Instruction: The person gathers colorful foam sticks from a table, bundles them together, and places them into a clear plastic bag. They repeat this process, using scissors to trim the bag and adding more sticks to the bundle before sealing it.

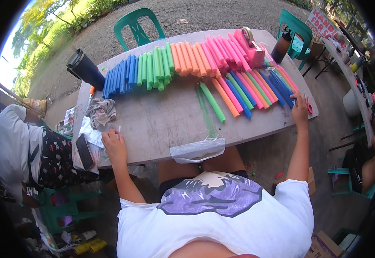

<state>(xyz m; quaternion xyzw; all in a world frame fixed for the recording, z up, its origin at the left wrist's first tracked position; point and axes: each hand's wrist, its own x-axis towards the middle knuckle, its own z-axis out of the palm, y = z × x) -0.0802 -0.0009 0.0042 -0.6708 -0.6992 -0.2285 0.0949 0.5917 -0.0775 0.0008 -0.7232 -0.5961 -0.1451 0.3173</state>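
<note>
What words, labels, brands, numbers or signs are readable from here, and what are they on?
White sign, upper right: large red capital letters; wording not copied here.
Pink tape dispenser: any marking too small to read.
White paper near the left hand: any print too blurred to read.

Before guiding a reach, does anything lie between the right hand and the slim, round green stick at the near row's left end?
Yes: the near row's slim orange, pink, blue and green sticks lie between the right hand and that leftmost green stick.
</note>
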